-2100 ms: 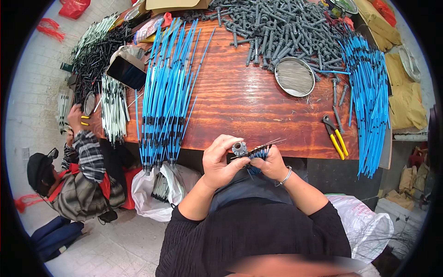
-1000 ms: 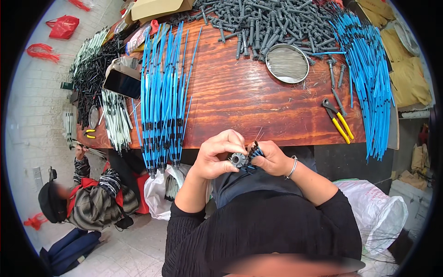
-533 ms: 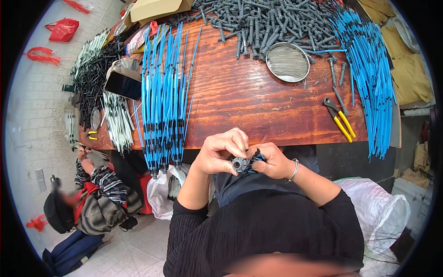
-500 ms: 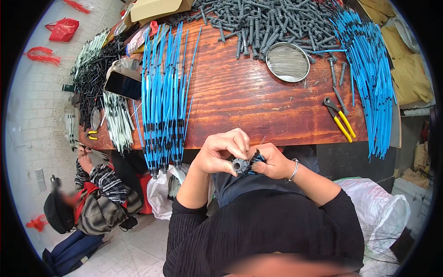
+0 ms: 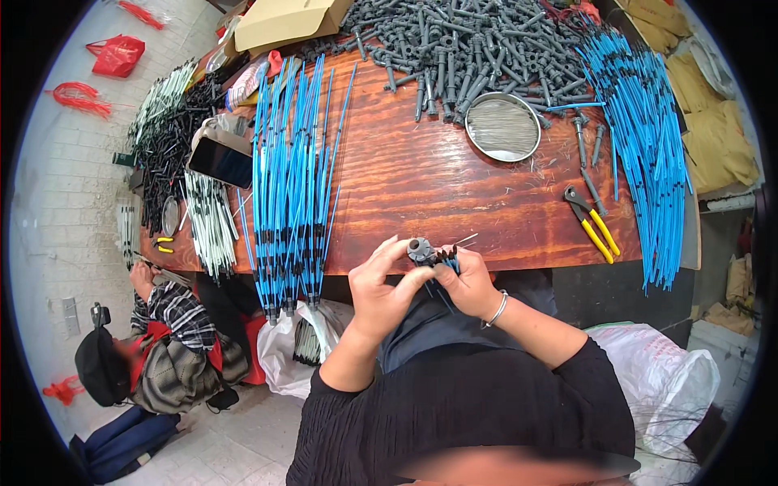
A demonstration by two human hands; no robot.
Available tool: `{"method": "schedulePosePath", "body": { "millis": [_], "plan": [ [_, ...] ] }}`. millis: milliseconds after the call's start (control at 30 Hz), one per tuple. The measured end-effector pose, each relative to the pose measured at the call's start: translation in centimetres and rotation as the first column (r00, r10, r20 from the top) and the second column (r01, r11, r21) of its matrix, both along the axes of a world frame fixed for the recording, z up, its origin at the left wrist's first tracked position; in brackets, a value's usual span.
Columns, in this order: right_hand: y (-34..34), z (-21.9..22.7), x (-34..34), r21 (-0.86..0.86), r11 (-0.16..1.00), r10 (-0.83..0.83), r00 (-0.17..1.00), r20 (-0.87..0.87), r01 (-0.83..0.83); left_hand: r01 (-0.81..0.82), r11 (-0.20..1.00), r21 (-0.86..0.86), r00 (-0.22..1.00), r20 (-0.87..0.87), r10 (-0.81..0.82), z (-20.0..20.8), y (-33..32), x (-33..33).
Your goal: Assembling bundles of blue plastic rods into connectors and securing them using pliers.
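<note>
In front of my chest, at the table's near edge, my two hands come together. The fingers and thumb of my left hand (image 5: 379, 285) close round a grey plastic fitting (image 5: 420, 251) with a hole in its round, notched end. Pressed against it, my right hand (image 5: 470, 285) grips a small bunch of blue rods (image 5: 450, 262) with black ends. A thin pale wire sticks out above the right fingers. How the rods meet the fitting is hidden by my fingers.
Blue rods lie bundled at left (image 5: 292, 186) and heaped at right (image 5: 644, 154). Yellow-handled pliers (image 5: 598, 231) and a round tin of thin wires (image 5: 502, 130) rest on the wooden table, below piled grey fittings (image 5: 462, 49). A phone (image 5: 220, 163) stands at left; another person (image 5: 174, 348) works beyond.
Both hands have risen slightly toward the table edge with the fitting and rods. My left fingers have shifted from over the fitting's top to its side.
</note>
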State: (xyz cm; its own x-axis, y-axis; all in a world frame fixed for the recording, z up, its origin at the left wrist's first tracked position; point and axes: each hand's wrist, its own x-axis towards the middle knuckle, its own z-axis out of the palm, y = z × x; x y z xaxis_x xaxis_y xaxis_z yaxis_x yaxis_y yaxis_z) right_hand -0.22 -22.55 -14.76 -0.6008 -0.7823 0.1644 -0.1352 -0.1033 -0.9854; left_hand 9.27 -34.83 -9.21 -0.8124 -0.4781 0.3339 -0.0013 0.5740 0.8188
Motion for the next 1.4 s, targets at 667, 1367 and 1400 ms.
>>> {"method": "schedulePosePath", "body": {
  "millis": [667, 1367, 1400],
  "plan": [
    [1.3, -0.1, 0.2, -0.072, 0.982, 0.186, 0.970, 0.156, -0.177, 0.154, 0.967, 0.201, 0.988, -0.053, -0.146, 0.1, -1.7, 0.7],
    [0.8, 0.6, 3.2, 0.083, 0.994, -0.082, 0.996, 0.039, 0.078, -0.125, 0.987, 0.104, 0.987, -0.091, 0.135, 0.4, 2.2, 0.6],
    [0.7, 0.6, 3.4, -0.004, 0.987, -0.157, 0.985, 0.071, 0.158, -0.160, 0.969, 0.190, 0.981, -0.074, 0.177, 0.6, 2.3, 0.6]
  ]
}}
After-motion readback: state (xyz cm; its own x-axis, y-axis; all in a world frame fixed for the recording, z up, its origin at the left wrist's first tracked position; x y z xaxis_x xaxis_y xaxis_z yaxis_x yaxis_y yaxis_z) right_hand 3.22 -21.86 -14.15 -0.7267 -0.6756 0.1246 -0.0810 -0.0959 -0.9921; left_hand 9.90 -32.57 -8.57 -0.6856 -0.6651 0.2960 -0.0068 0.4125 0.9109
